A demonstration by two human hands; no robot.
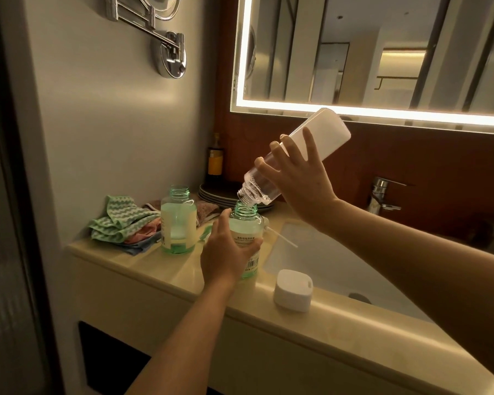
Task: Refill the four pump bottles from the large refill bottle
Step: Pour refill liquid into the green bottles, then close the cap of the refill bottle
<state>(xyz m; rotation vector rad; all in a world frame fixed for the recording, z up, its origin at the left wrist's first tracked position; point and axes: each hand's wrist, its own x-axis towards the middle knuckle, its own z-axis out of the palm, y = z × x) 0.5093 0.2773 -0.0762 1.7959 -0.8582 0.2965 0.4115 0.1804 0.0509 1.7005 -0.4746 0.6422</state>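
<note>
While tipped neck-down over open green pump bottle, large refill bottle gripped by right hand, fingers wrapped round clear body, bubbly clear liquid pooled at neck | left hand curled round pump bottle, standing on countertop beside sink basin | second open green bottle further left, pale liquid inside | white cap at front edge

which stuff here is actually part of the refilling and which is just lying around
In the job:
- refill bottle, tipped in the right hand
- green bottle under its mouth, held by the left hand
- second open green bottle
- white cap
- pump tube

Lying about:
- folded cloths
- stack of plates
- dark bottle with yellow label
- tap
</note>
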